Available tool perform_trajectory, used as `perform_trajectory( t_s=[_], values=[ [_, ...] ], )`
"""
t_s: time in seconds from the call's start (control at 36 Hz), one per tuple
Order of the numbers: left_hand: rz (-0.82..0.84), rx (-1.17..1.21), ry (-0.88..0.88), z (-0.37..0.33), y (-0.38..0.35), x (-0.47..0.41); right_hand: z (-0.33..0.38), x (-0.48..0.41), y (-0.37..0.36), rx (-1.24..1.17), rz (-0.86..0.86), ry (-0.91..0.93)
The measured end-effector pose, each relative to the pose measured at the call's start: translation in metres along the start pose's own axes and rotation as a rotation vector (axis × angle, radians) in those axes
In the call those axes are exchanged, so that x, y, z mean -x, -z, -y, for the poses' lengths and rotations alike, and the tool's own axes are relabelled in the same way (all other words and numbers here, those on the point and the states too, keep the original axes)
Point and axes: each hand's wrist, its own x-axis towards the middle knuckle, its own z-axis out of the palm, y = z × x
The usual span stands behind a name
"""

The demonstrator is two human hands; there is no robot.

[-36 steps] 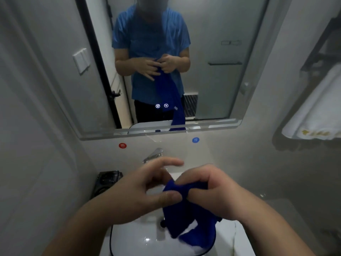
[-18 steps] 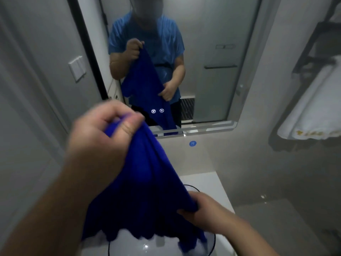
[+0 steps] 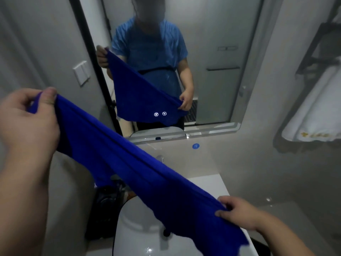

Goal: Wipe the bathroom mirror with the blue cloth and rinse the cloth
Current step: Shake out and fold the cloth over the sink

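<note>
**Blue cloth held taut over the basin, ahead of wiping**

Nearest the viewer, the right hand point(image 3: 238, 215) sits low over the white basin point(image 3: 136, 226). Its fingers point(image 3: 221, 212) and thumb pinch one end of the blue cloth point(image 3: 138, 172). The left hand point(image 3: 27, 122) is raised higher and to the side, and pinches the opposite end between thumb and curled fingers. The cloth spans the gap as a slanting band in the air, touching neither the basin nor the glass, with its lower edge hanging in loose folds.

It looks like a light, soft terry or microfibre cloth with no stiffness. It will probably drape and bunch wherever it is unsupported, so it is best gathered into a pad under a flat palm rather than held by its ends. If it is damp, it would cling and weigh a little more.

Behind the basin, a dark appliance point(image 3: 107, 200) stands on the pale tabletop point(image 3: 212, 183). A blue round sticker point(image 3: 195, 146) marks the wall below the mirror point(image 3: 221, 43), which reflects the same two-handed hold. Two lit icons point(image 3: 160, 114) glow in the glass. A white towel point(image 3: 313, 111) hangs on a rack to the right.
</note>
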Motion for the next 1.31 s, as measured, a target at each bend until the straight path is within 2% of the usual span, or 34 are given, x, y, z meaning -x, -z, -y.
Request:
perform_trajectory(
  t_s=[0.03,0.08,0.19,0.33,0.42,0.47,0.53,0.56,0.64,0.69,0.78,0.83,0.92,1.0,1.06,1.11,1.17,1.22,1.31],
  values=[
    [-0.013,-0.007,-0.033,0.005,0.0,-0.004,-0.007,-0.003,-0.004,0.077,0.004,-0.016],
    [-0.057,0.007,0.011,0.0,0.004,0.0,-0.018,-0.006,-0.019,0.178,0.015,-0.026],
    [-0.038,-0.068,0.036,-0.004,0.001,0.002,-0.043,-0.011,-0.046,0.17,-0.1,-0.044],
    [-0.038,-0.079,0.009,-0.008,0.003,0.003,-0.063,-0.014,-0.054,0.06,-0.353,-0.073],
    [-0.059,-0.157,-0.028,-0.003,0.002,-0.003,-0.069,-0.014,-0.055,-0.049,-0.416,-0.149],
    [-0.007,-0.222,-0.032,0.0,0.005,-0.003,-0.062,-0.01,-0.05,-0.128,-0.439,-0.2],
    [0.122,-0.291,0.045,0.012,0.011,-0.002,-0.051,-0.005,-0.036,-0.234,-0.396,-0.294],
    [0.228,-0.427,0.095,0.019,0.016,-0.001,-0.046,-0.002,-0.025,-0.327,-0.325,-0.359],
    [0.641,-0.749,0.389,0.038,0.024,0.012,-0.023,0.015,0.016,-0.683,-0.05,-0.484],
    [0.829,-0.682,0.526,0.034,0.022,0.043,0.005,0.02,0.038,-0.966,0.068,-0.419],
    [0.955,-0.377,0.624,0.018,0.001,0.107,0.075,0.028,0.044,-1.219,0.129,-0.254],
    [0.995,-0.237,0.584,-0.001,-0.019,0.149,0.122,0.033,0.029,-1.186,0.113,-0.163],
    [1.055,-0.034,0.544,-0.027,-0.043,0.194,0.165,0.037,-0.003,-1.043,0.069,-0.121],
    [1.011,0.064,0.493,-0.04,-0.049,0.211,0.186,0.043,-0.022,-0.972,0.056,-0.079],
    [1.029,0.076,0.475,-0.044,-0.044,0.209,0.187,0.046,-0.022,-0.957,0.126,-0.044],
    [1.118,0.146,0.49,-0.045,-0.038,0.207,0.19,0.051,-0.019,-0.957,0.267,0.03],
    [1.201,0.138,0.42,-0.042,-0.032,0.206,0.189,0.053,-0.013,-0.932,0.306,0.048],
    [1.229,0.106,0.315,-0.04,-0.031,0.21,0.188,0.054,-0.01,-0.72,0.233,0.069],
    [1.274,0.095,0.231,-0.041,-0.034,0.21,0.183,0.054,-0.005,-0.21,0.058,0.114]
  ],
)
